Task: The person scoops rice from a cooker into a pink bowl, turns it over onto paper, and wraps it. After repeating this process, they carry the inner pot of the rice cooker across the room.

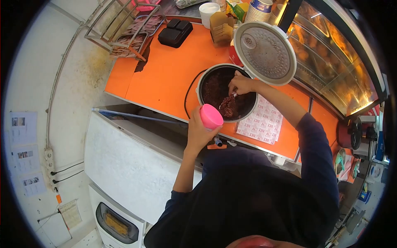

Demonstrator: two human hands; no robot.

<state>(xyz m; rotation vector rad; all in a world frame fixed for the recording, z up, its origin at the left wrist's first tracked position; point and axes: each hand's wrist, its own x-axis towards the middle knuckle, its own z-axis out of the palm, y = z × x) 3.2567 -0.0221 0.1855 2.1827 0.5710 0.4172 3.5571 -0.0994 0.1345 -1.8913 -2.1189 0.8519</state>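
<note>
A repeated red mark, seemingly "DH", is printed in rows across the white paper sheets [260,122] laid on the orange counter [165,74] beside the cooker [226,93], though the letters are too small to be made certain. Printed notices [22,155] are pinned to the wall at the left, but nothing on them can be read. Lettering is borne by the stacked paper cups [258,10] at the top, blurred beyond reading.

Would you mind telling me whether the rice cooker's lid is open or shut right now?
Open. The lid is swung up behind the pot, showing its perforated underside and the dark food inside.
</note>
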